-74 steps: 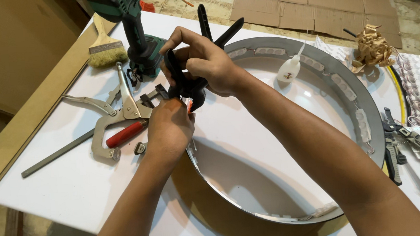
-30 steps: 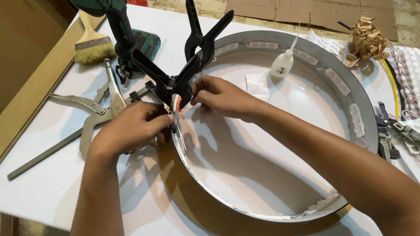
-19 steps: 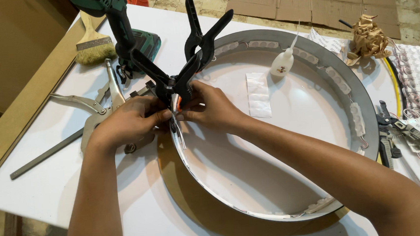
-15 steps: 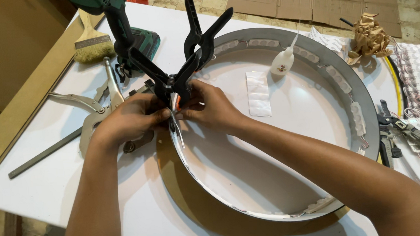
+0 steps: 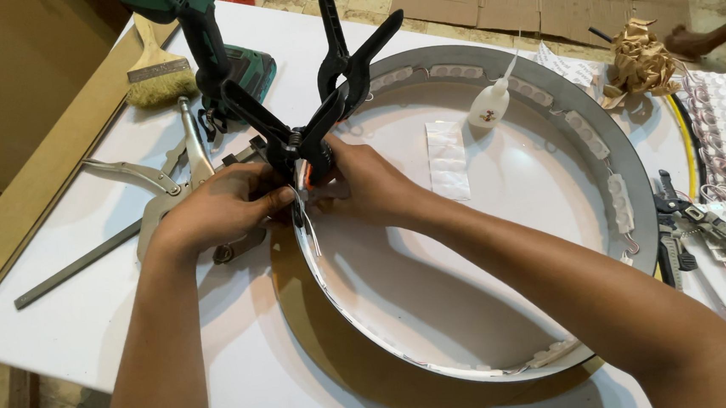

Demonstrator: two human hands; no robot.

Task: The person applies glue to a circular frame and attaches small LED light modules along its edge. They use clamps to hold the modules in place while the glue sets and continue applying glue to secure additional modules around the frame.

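Two hands meet at the near-left rim of the big round metal tray (image 5: 634, 185), and I read the scene from the left. A cardboard strip (image 5: 30, 193) runs along the white table's (image 5: 66, 335) left edge, with bare tabletop beside it. A flat metal bar (image 5: 78, 266) lies there, then locking pliers (image 5: 166, 188) and a paintbrush (image 5: 154, 74) further back. A green drill (image 5: 234, 64) stands behind them, crowding the far-left corner.

My left hand (image 5: 219, 210) sits outside the rim, fingers curled together and pinching at the rim where the black spring clamp (image 5: 303, 140) bites. A second black clamp (image 5: 353, 56) rises just behind it, handles spread upward. My right hand (image 5: 366, 182) presses from inside the tray, fingers bunched against the same spot; I cannot tell exactly what the fingertips grip. A thin strip (image 5: 310, 233) lines the rim's edge just below the hands.

Inside the tray the floor is mostly open, holding only a pale rectangular pad (image 5: 448, 160) and a small glue bottle (image 5: 492, 101). Right of the tray, pliers (image 5: 680, 224) and crumpled brown paper (image 5: 638, 57) sit close to the rim, leaving little room there.
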